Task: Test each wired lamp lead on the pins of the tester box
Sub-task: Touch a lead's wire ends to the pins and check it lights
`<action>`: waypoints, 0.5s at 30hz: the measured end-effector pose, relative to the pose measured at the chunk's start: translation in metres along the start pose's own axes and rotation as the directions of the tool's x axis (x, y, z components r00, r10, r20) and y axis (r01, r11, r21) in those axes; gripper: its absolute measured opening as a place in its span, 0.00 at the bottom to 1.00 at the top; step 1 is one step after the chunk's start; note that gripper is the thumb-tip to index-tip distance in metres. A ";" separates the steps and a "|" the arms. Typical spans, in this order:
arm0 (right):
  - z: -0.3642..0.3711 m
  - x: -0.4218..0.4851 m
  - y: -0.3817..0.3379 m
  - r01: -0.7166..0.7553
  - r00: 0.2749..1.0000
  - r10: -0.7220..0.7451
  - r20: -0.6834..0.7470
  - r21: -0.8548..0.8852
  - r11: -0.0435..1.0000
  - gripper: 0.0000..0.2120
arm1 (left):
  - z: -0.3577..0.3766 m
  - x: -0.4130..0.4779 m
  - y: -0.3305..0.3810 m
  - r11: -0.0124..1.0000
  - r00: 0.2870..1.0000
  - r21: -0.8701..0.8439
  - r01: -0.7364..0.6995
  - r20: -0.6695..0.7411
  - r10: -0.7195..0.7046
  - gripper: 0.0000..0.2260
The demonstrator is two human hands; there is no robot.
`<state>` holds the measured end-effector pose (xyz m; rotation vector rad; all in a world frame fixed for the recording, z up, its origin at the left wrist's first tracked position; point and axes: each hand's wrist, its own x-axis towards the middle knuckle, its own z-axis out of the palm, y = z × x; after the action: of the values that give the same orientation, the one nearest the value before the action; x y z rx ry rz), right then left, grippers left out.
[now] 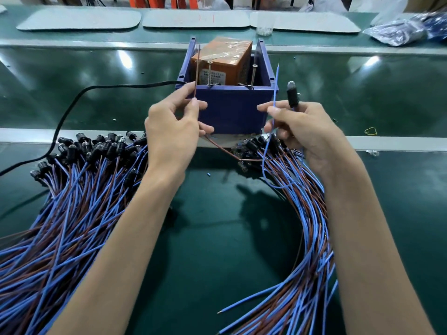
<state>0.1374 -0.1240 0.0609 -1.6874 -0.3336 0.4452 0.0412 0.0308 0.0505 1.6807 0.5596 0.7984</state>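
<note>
One lamp lead (273, 151) is under test, held in front of the tester box (232, 110). Its black lamp holder (292, 96) stands upright, bulb end up, off the box's right front corner, held in my right hand (300, 126). That hand's thumb and forefinger also pinch the blue wire (275, 88), long axis vertical, tip up. My left hand (171, 131) pinches the brown wire (196, 73), likewise vertical, at the box's left front corner. Both tips stand apart from the pins (209, 73).

Count:
- two upright pins inside the box
- one orange unit (221, 59) behind them
- one black cable (96, 89) at the box's left wall
- two heaps of leads, the left heap (72, 189) and the right heap (304, 213), nearer me than the box
</note>
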 end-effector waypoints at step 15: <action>0.004 0.010 0.009 0.072 0.990 -0.072 -0.123 -0.004 0.997 0.09 | -0.009 0.009 -0.011 0.987 0.996 0.136 0.083 0.031 -0.088 0.14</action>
<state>0.1443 -0.1176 0.0504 -1.6879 -0.3026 0.2858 0.0412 0.0458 0.0431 1.7783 0.6684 0.6788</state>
